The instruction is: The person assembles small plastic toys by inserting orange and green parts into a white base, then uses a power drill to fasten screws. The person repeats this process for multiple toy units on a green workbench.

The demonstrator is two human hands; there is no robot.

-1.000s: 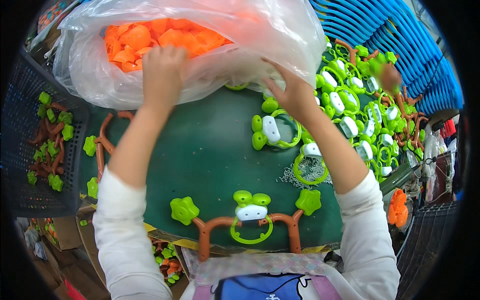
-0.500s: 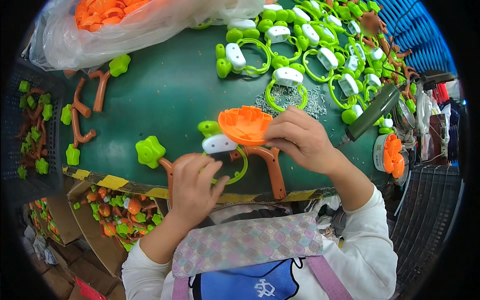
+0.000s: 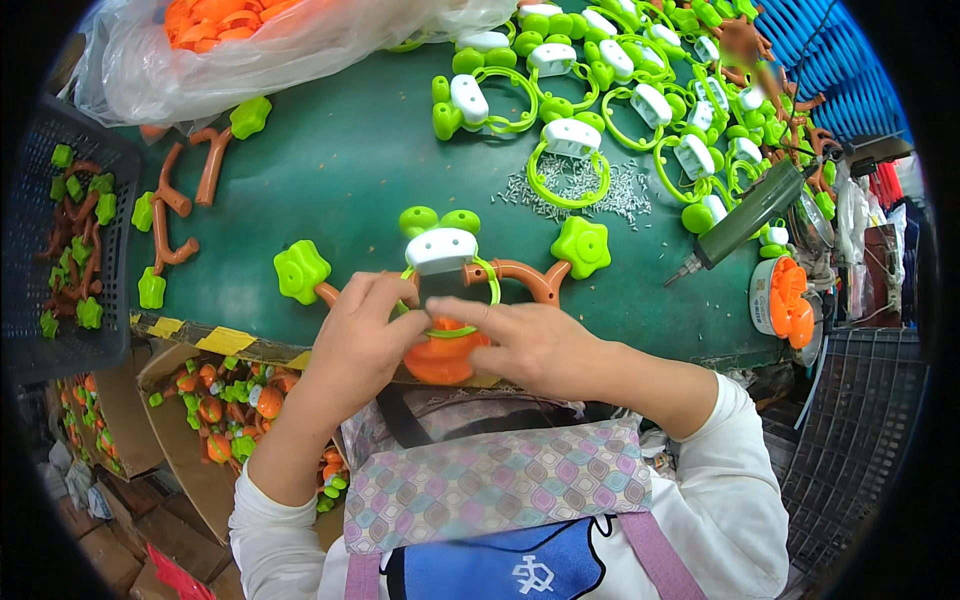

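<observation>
left hand (image 3: 365, 335) half-curled at the orange plastic shell (image 3: 440, 368), right hand (image 3: 535, 350) loosely bent over it, can't tell which grips, 2-knobbed green-and-white ring frame (image 3: 440, 256) between them

One green table (image 3: 330, 190), yellow-taped edge (image 3: 226, 341) — dark crates (image 3: 855, 430) flanking it, ribbed blue stack (image 3: 845, 65) beyond — cardboard boxes (image 3: 200, 500) down here.

Over there, both hands work close around an orange shell (image 3: 440, 362), the left hand (image 3: 362, 342) on its left, the right hand (image 3: 532, 348) on its right. Just beyond the shell I can see a green ring (image 3: 494, 287) bearing a white block (image 3: 442, 251). Farther off, rightward of the shell, lie scattered screws (image 3: 628, 196) and a dark green screwdriver (image 3: 752, 216); well beyond it, leftward, sits a plastic bag (image 3: 135, 85).
</observation>
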